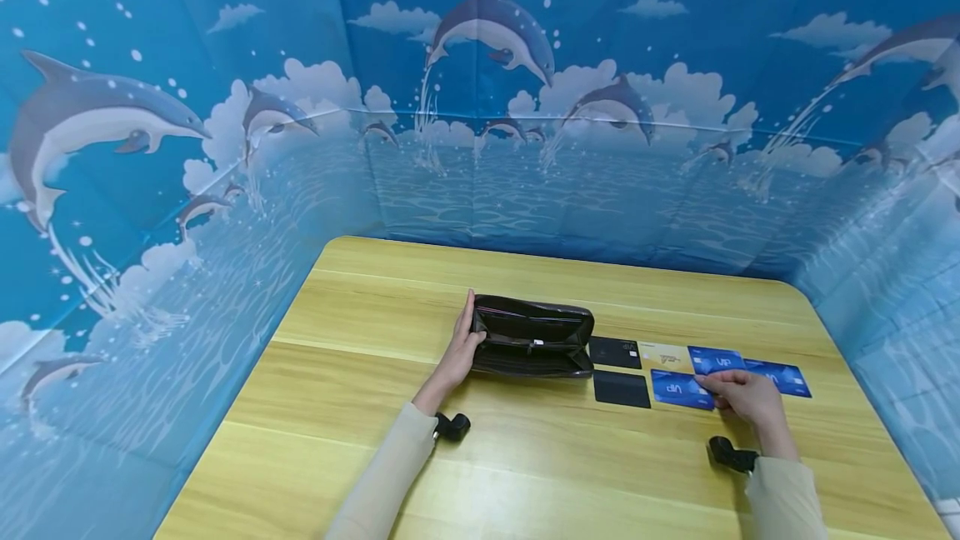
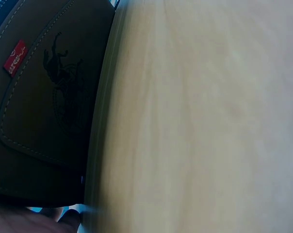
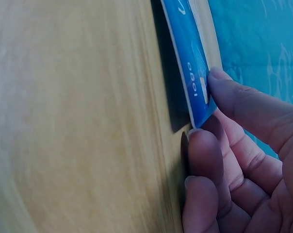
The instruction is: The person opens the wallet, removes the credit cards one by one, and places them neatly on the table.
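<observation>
My left hand [image 1: 457, 352] grips the left end of a dark long zip wallet [image 1: 534, 361], thumb at the near side of its mouth. The wallet gapes, showing inner compartments and a zip divider. Its brown outside, with a red tag and an embossed figure, fills the left of the left wrist view. To the right, my right hand [image 1: 752, 400] pinches the right end of a blue VIP card [image 1: 677, 390] between thumb and fingers. In the right wrist view this card [image 3: 187, 63] is tilted, its held end raised off the wooden table. A plain black card [image 1: 622, 389] lies left of it.
Behind lies a row of cards: a black VIP card [image 1: 613, 352], a gold card [image 1: 663, 357], a blue card [image 1: 712, 359] and another blue card [image 1: 787, 377], partly behind my right hand. The wooden table [image 1: 555, 473] meets a dolphin-print curtain [image 1: 600, 190] at its back and sides.
</observation>
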